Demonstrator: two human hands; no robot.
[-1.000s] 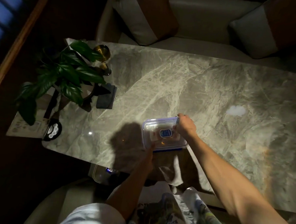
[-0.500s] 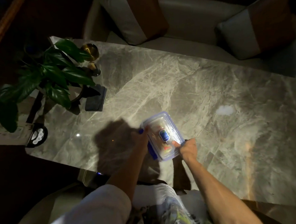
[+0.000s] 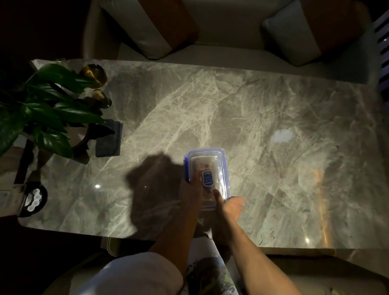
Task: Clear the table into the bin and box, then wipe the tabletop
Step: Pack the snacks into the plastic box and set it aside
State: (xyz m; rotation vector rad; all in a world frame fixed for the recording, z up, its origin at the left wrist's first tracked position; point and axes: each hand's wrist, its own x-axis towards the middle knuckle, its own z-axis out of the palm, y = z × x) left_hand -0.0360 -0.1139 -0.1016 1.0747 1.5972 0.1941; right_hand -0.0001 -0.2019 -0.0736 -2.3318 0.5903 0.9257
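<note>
A clear plastic box (image 3: 207,163) with a blue-rimmed lid and a blue label stands lengthwise on the grey marble table (image 3: 235,118), near its front edge. My left hand (image 3: 190,192) grips the box's left side by a blue clip. My right hand (image 3: 227,205) holds the near end, with the thumb pressed on the lid. Small items show faintly through the lid. A white crumpled scrap (image 3: 281,136) lies on the tabletop to the right of the box.
A leafy plant (image 3: 39,114) fills the table's left end, with two brass cups (image 3: 94,75), a dark folded cloth (image 3: 109,140) and a black dish of white pieces (image 3: 33,199). A sofa with cushions (image 3: 218,24) runs behind the table.
The box has turned from crosswise to lengthwise and sits further from the front edge. My right hand shifted from its far right corner to its near end; my left now grips the left side.
</note>
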